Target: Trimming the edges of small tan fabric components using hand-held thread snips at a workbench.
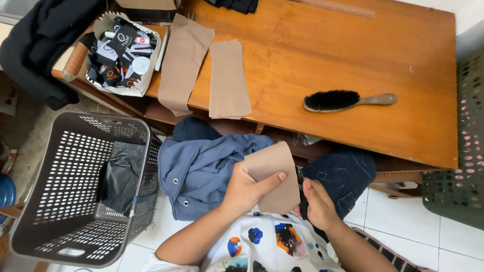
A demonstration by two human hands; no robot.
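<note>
Head view: left hand [245, 187] pinched a tan fabric piece [275, 176] over the blue garment [201, 168]; right hand [317, 204] curled at its edge. Two tan pieces [206, 70] lay unused on the surface [353, 55].

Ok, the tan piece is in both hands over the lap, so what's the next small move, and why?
Probably lay the tan fabric piece on the tan stack. The left hand pinches it, the right hand holds its edge, and matching pieces lie on the table.

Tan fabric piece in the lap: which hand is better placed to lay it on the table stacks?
Left, probably. The left hand grips the tan fabric piece with thumb across it; the right hand only touches its edge and seems to hold a dark tool.
</note>
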